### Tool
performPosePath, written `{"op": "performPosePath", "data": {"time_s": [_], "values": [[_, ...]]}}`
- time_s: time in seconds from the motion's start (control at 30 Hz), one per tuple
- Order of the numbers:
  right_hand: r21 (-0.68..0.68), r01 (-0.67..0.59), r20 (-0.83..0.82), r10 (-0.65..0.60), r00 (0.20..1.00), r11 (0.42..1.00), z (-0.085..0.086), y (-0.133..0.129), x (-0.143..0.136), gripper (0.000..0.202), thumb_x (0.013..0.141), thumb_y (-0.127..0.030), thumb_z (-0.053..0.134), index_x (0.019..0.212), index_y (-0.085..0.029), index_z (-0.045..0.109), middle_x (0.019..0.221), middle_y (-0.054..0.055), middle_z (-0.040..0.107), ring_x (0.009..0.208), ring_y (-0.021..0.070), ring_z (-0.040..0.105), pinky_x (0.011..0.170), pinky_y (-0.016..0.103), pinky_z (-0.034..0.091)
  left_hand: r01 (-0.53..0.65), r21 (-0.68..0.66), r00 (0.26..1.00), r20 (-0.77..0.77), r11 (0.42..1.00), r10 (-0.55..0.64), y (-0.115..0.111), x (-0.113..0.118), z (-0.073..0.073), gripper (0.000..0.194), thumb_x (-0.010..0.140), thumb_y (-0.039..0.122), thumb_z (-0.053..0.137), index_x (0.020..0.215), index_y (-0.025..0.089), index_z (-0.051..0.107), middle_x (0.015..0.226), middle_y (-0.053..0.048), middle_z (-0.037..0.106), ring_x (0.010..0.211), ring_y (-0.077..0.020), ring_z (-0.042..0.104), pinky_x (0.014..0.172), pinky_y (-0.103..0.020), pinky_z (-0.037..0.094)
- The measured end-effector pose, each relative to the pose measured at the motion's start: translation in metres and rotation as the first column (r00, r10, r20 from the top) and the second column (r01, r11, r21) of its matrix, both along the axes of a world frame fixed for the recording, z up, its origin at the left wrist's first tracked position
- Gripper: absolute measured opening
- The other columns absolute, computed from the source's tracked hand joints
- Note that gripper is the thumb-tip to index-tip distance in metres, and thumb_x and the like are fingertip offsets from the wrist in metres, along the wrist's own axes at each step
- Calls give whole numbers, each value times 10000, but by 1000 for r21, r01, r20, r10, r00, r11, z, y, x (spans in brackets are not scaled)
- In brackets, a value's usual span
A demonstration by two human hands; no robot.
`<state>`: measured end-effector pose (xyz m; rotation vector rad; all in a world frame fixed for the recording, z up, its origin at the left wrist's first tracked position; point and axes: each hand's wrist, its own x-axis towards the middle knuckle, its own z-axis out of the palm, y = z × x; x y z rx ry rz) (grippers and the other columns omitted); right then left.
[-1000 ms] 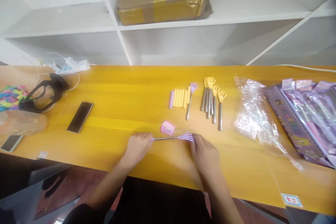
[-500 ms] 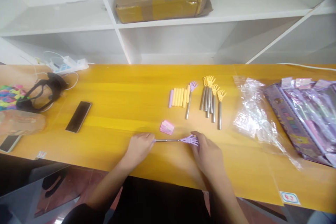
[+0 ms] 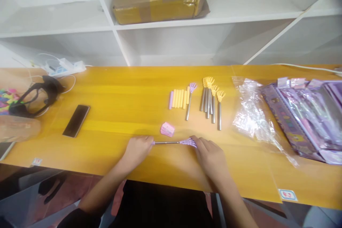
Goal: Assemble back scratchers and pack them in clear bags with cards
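Observation:
Between my two hands a back scratcher (image 3: 167,143) with a metal rod and a purple claw lies level, close to the table's front edge. My left hand (image 3: 139,150) is wrapped round its purple handle end. The fingers of my right hand (image 3: 210,153) pinch the claw's tips. Just beyond the rod sits a small stack of pink cards (image 3: 167,129). Farther back are a row of yellow handle tubes (image 3: 179,99), one purple tube (image 3: 170,100) and another purple-clawed scratcher (image 3: 189,100). Several yellow-clawed scratchers (image 3: 219,108) lie right of those.
A heap of clear plastic bags (image 3: 251,110) and a purple display box (image 3: 296,128) of packaged scratchers lie at right. At left are a phone (image 3: 76,120), a black strap-like object (image 3: 37,96) and a power strip (image 3: 68,68). A taped carton (image 3: 160,1) rests on the shelf.
The view has shifted a little, so everything sits slightly farther left. Both hands keep their hold on the back scratcher, which looks much the same.

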<state>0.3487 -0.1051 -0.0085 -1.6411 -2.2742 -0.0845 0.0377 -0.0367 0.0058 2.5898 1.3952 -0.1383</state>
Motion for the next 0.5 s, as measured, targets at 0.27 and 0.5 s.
{"op": "performPosePath", "data": {"time_s": [0.27,0.5], "values": [[49,535,-92,-529,844,844,-23,-24,130,311,979,-312,575,1155,-176,793,921,167,778,784,273,712,684,351,489,-77,265,997,26,961,73,44,-99,11,428,1082,185,465,678,207,606,622,-46,625,607,-198,608,572,-327,310],[-50,796,-116,-796,595,603,-35,-43,223,159,787,-249,574,832,-195,716,711,168,668,648,256,593,648,362,382,-14,396,998,61,918,-11,69,-163,23,484,1108,266,479,638,212,579,557,-4,533,523,-146,490,561,-319,279]]}}
